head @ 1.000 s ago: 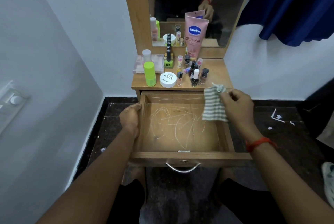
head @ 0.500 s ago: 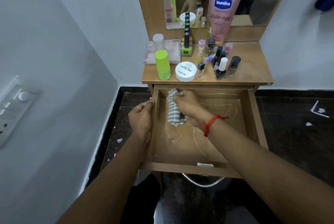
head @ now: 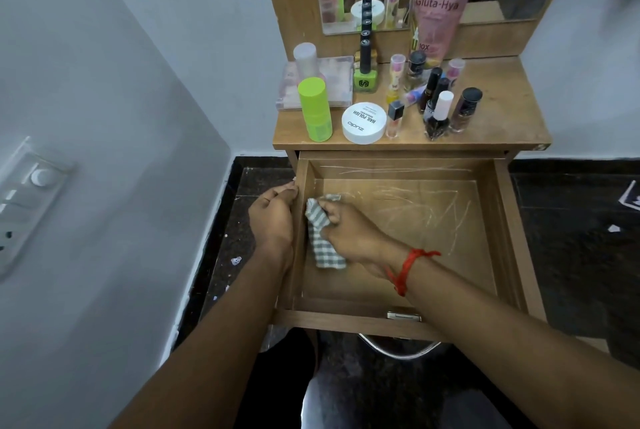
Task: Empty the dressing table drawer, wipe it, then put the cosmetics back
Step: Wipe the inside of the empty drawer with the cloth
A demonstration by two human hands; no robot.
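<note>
Both hands were at the open drawer (head: 433,255): the left hand (head: 273,214) gripped its left side wall at the rim, while the right hand (head: 349,231) clutched a bunched checked cloth (head: 323,245) against the drawer floor near the rear-left corner. All cosmetics (head: 363,122) stood on the bench (head: 495,110) above, outside the drawer.

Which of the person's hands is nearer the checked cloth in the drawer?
Right. The right hand grips the checked cloth on the drawer floor; the left hand holds the drawer's left wall, just beside the cloth.
</note>
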